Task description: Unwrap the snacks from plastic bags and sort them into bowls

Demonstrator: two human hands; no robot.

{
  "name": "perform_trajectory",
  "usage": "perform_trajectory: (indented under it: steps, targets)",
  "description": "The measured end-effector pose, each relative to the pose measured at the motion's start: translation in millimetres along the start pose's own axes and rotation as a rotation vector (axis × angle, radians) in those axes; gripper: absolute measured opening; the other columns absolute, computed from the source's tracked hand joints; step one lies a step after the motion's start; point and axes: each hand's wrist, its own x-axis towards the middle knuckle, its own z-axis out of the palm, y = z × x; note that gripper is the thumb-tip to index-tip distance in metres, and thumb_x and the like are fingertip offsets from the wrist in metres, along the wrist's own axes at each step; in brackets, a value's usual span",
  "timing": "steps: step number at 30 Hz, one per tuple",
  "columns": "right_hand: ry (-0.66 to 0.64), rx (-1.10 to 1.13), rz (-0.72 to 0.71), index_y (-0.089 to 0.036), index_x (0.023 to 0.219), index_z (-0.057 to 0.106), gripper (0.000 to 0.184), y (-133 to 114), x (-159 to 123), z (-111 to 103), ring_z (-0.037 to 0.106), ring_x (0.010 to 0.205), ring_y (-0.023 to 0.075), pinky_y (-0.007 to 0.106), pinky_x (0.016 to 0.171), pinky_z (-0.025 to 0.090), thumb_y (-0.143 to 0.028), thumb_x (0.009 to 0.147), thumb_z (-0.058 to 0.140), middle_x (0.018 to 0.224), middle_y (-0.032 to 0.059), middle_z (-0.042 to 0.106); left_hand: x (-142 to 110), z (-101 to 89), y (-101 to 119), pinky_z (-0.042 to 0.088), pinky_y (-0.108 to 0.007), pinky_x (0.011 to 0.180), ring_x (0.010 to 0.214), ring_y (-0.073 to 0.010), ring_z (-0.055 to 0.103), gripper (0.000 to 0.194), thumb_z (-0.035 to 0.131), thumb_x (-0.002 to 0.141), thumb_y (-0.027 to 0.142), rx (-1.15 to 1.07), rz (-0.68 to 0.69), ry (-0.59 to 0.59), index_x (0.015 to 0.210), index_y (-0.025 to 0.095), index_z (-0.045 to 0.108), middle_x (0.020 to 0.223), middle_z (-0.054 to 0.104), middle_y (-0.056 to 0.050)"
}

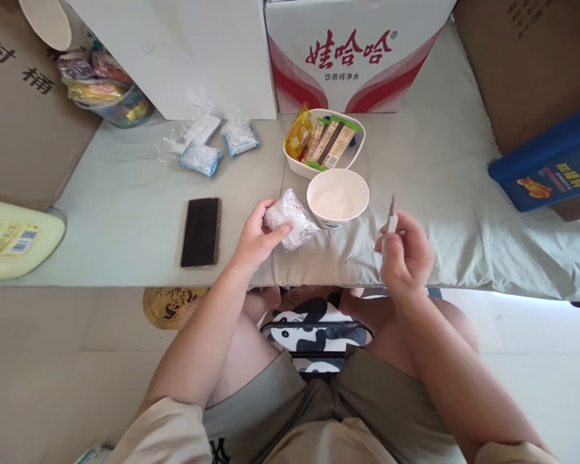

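My left hand (263, 233) is closed around a small packet wrapped in clear plastic film (292, 219), thumb on top. Just right of the packet stands a white paper bowl (338, 196), its inside showing only pale white. Held up over the table's front part, my right hand (406, 251) grips a small utility knife (391, 222) with a light handle, its blade pointing away from me. Behind the bowl, a white plastic tub (360, 145) holds a yellow snack packet (298, 135) and several bar-shaped snacks with green ends (332, 143).
Several plastic-wrapped blue-and-white packets (200, 158) lie at the back left. A phone (201, 232) rests left of my hand. Behind stand a white-and-red carton (343, 58) and a bag of snacks (106, 90). A yellow bottle (19, 238) lies far left, a blue box (551, 164) far right.
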Motion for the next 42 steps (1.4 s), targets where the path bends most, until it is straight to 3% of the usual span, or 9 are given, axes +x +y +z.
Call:
perform_trajectory:
  steps: [2, 7, 10, 13, 18, 23, 29, 34, 42]
  targets:
    - [0.062, -0.23, -0.011, -0.021, 0.125, 0.063, 0.039, 11.3, 15.1, -8.1, 0.06, 0.07, 0.0187, 0.036, 0.07, 0.051, -0.038, 0.096, 0.042, 0.091, 0.008, 0.065, -0.1, 0.6, -0.2, 0.055, -0.032, 0.08, 0.098, -0.0225, 0.066, 0.066, 0.065, 0.075, 0.065, 0.024, 0.007, -0.025, 0.122, 0.021, 0.051, 0.113, 0.066, -0.01]
    - [-0.127, -0.57, 0.071, -0.022, 0.114, 0.072, 0.035, 38.2, 41.1, -17.4, 0.062, 0.078, 0.023, 0.036, 0.072, 0.046, -0.035, 0.092, 0.048, 0.094, 0.0094, 0.071, -5.5, 2.9, 5.4, 0.053, -0.029, 0.075, 0.088, -0.0197, 0.065, 0.061, 0.065, 0.077, 0.056, 0.227, 0.061, -0.104, 0.124, 0.019, 0.054, 0.105, 0.068, -0.007]
    - [-0.027, -0.667, 0.045, -0.021, 0.112, 0.071, 0.032, 40.2, 41.6, -14.5, 0.061, 0.091, 0.0281, 0.043, 0.081, 0.043, -0.031, 0.09, 0.051, 0.104, 0.0112, 0.072, -8.3, 5.2, 8.0, 0.054, -0.031, 0.08, 0.088, -0.0197, 0.065, 0.053, 0.065, 0.079, 0.046, 0.368, 0.091, -0.116, 0.125, 0.02, 0.056, 0.104, 0.068, -0.005]
    - [0.087, -0.584, -0.138, -0.02, 0.105, 0.069, 0.024, 28.8, 30.8, -6.2, 0.06, 0.094, 0.028, 0.043, 0.084, 0.042, -0.025, 0.089, 0.051, 0.099, 0.0104, 0.072, -7.9, 6.4, 5.7, 0.051, -0.037, 0.098, 0.113, -0.0251, 0.062, 0.047, 0.066, 0.079, 0.039, 0.452, 0.184, -0.022, 0.121, 0.018, 0.06, 0.124, 0.061, -0.011]
    - [-0.226, -0.287, -0.481, -0.022, 0.098, 0.064, 0.018, 3.0, 2.5, 18.0, 0.06, 0.079, 0.0224, 0.038, 0.073, 0.043, -0.016, 0.09, 0.05, 0.086, 0.0054, 0.068, -5.1, 3.5, 3.0, 0.044, -0.042, 0.109, 0.127, -0.0277, 0.054, 0.047, 0.066, 0.081, 0.035, 0.508, 0.251, 0.123, 0.124, 0.018, 0.06, 0.134, 0.054, -0.014]
    - [-0.365, -0.159, -0.445, -0.023, 0.111, 0.061, 0.024, -4.8, -6.8, 35.8, 0.062, 0.088, 0.024, 0.038, 0.076, 0.047, -0.016, 0.091, 0.05, 0.096, 0.007, 0.068, -5.3, 2.2, 6.1, 0.049, -0.037, 0.1, 0.112, -0.0241, 0.061, 0.039, 0.07, 0.077, 0.034, 0.427, 0.22, 0.021, 0.113, 0.019, 0.065, 0.121, 0.063, -0.01]
    - [-0.457, -0.134, -0.425, -0.023, 0.135, 0.048, 0.047, -2.5, -8.9, 41.4, 0.057, 0.115, 0.0308, 0.046, 0.093, 0.048, -0.026, 0.089, 0.059, 0.135, 0.0132, 0.057, -6.3, -0.3, 9.8, 0.045, -0.024, 0.06, 0.063, -0.0126, 0.055, 0.02, 0.061, 0.082, 0.037, -0.004, -0.065, -0.045, 0.077, 0.018, 0.061, 0.068, 0.059, 0.001]
    - [-0.46, -0.099, -0.386, -0.024, 0.13, 0.055, 0.044, -4.2, -9.6, 40.5, 0.059, 0.095, 0.0278, 0.046, 0.084, 0.05, -0.032, 0.087, 0.064, 0.112, 0.0105, 0.064, -5.6, -0.3, 17.5, 0.042, -0.023, 0.058, 0.062, -0.0116, 0.053, 0.013, 0.063, 0.074, 0.03, -0.279, -0.19, -0.018, 0.072, 0.018, 0.06, 0.067, 0.059, 0.001]
    - [-0.424, 0.029, -0.34, -0.023, 0.091, 0.064, 0.01, -6.5, -4.8, 31.0, 0.061, 0.089, 0.0223, 0.039, 0.079, 0.05, -0.02, 0.092, 0.054, 0.094, 0.0068, 0.064, -4.3, 0.6, 14.4, 0.043, -0.023, 0.055, 0.058, -0.0114, 0.054, 0.006, 0.061, 0.072, 0.023, -0.3, -0.231, 0.019, 0.076, 0.019, 0.061, 0.065, 0.061, 0.002]
